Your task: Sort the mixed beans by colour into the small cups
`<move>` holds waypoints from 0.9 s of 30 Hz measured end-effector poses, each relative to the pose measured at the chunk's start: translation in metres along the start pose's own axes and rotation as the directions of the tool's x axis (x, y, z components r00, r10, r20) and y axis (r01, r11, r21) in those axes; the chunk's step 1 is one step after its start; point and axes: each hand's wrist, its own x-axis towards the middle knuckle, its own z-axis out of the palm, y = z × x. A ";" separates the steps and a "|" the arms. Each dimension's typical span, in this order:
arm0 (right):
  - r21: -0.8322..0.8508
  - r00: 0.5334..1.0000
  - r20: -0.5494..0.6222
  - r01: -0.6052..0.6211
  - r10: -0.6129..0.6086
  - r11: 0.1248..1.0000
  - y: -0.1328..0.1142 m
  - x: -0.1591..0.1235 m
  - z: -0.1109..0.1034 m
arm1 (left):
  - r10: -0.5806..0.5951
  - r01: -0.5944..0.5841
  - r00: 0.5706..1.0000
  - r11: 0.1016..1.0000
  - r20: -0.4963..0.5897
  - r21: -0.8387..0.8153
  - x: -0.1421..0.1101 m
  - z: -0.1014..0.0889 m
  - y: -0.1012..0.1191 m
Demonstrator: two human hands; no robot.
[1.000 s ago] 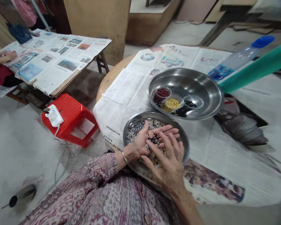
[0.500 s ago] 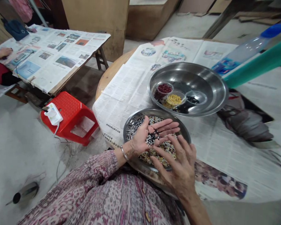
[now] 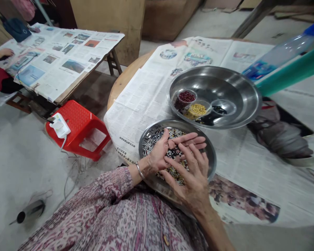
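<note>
The left hand lies open, palm up (a silver bangle at its wrist), with dark and white beans on it; the right hand is open too, fingers spread across it; both are over mixed beans in a steel dish on a newspaper-covered surface.

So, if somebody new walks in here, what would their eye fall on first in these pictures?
Most striking are the left hand, palm up with dark beans on it, and the right hand just above it, both over a steel basin of mixed beans at the near edge of a newspaper-covered round table. Beyond it, a larger steel bowl holds a small cup of red beans. On the floor to the left, a bright red plastic stool stands out.
</note>
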 end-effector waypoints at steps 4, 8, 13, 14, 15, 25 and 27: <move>-0.006 1.000 0.025 -0.019 0.019 1.000 0.002 -0.006 -0.005 | -0.003 0.004 1.000 1.000 0.026 -0.001 0.003 -0.006 0.001; -0.032 0.999 0.015 -0.027 0.028 0.999 0.007 -0.011 -0.011 | -0.022 0.023 0.999 1.000 0.045 -0.003 0.003 -0.009 0.004; -0.051 1.000 -0.016 -0.023 0.022 0.998 0.009 -0.008 -0.012 | -0.029 0.030 0.999 0.999 0.030 -0.036 0.002 -0.006 0.006; -0.055 1.000 -0.017 -0.015 0.014 0.998 0.009 -0.007 -0.011 | -0.027 0.028 0.999 0.999 0.027 -0.042 0.002 -0.006 0.005; -0.058 1.000 -0.015 -0.008 0.007 0.998 0.009 -0.006 -0.011 | -0.025 0.026 0.999 0.999 0.027 -0.046 0.002 -0.005 0.005; -0.076 1.000 -0.019 -0.005 0.004 0.997 0.010 -0.006 -0.011 | -0.020 0.020 1.000 0.998 -0.004 -0.057 0.005 0.001 0.006; -0.077 1.000 -0.023 -0.011 0.009 0.997 0.011 -0.009 -0.012 | -0.023 0.023 1.000 0.996 0.004 -0.085 0.006 0.000 0.008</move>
